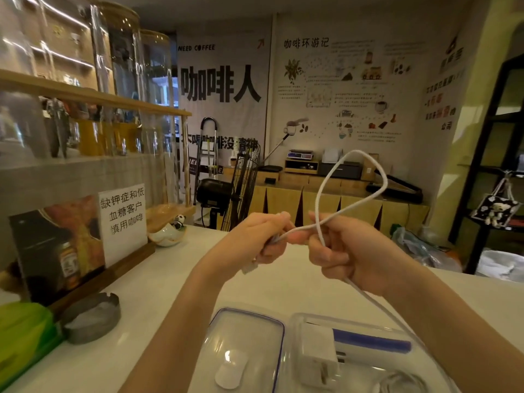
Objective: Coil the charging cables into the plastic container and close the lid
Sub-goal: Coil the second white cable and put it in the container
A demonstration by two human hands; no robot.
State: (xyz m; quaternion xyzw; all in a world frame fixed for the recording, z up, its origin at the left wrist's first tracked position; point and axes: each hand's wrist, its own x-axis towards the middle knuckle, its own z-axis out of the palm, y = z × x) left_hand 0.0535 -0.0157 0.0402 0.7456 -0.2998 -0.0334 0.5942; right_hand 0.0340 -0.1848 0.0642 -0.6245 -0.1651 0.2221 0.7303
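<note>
A white charging cable stands up in a loop above my two hands. My left hand is closed around the cable's plug end. My right hand pinches the cable where the loop crosses, and the rest of the cable trails down past my right wrist toward the clear plastic container at the bottom. A white charger block and a blue-banded item lie inside the container. The clear lid with a blue rim lies on the counter to the container's left.
The white counter carries a metal ashtray, a wooden sign stand and a green object at the left. Tall glass jars on a wooden shelf stand further left. A floor fan is beyond the counter.
</note>
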